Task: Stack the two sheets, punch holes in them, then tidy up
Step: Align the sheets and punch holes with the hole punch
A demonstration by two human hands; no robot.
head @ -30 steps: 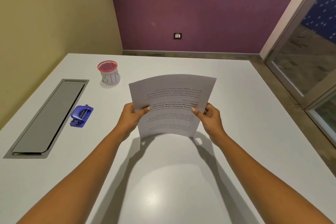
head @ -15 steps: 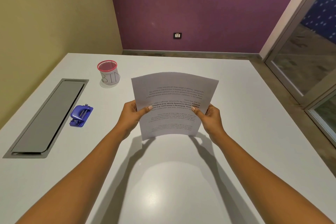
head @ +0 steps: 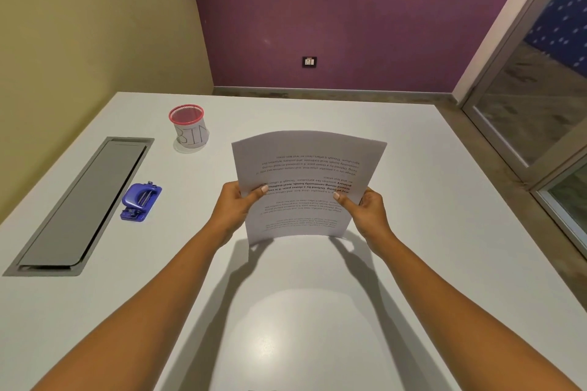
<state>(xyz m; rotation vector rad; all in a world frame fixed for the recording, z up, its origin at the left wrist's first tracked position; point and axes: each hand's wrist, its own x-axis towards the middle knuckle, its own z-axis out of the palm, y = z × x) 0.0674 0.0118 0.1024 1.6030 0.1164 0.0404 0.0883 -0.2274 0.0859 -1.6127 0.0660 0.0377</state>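
Over mid-counter, sheets (head: 313, 168): held up off the surface and slightly bowed, with the printed text upside down to the camera. Whether there is one leaf or two I cannot tell.
Left hand (head: 233, 205): pinches the sheets' 9 o'clock edge, thumb on the printed face, fingers behind.
Right hand (head: 365, 209): pinches the 3 o'clock edge the same way, thumb in front, fingers curled behind.
Counter (head: 428, 200): white and glossy, with a pale glare at 6 o'clock of the sheets. Shadows of paper and forearms lie on it.
Room: purple wall (head: 349, 9) at 12 o'clock carrying a small socket plate (head: 309, 61); yellow wall (head: 95, 25) at 10 o'clock; glass door (head: 540, 89) at 2 o'clock.
Hole punch (head: 141, 201): blue, lying on the counter at 9 o'clock of the sheets, well apart from the left hand.
Cup (head: 190, 130): red-rimmed, lettered BIN, upright at 10 o'clock, beyond the punch.
Hatch (head: 82, 203): long grey panel set into the counter, just beside the punch on its 9 o'clock side.
In the way: both forearms reach in from 6 o'clock, and the sheets hide the counter behind them.
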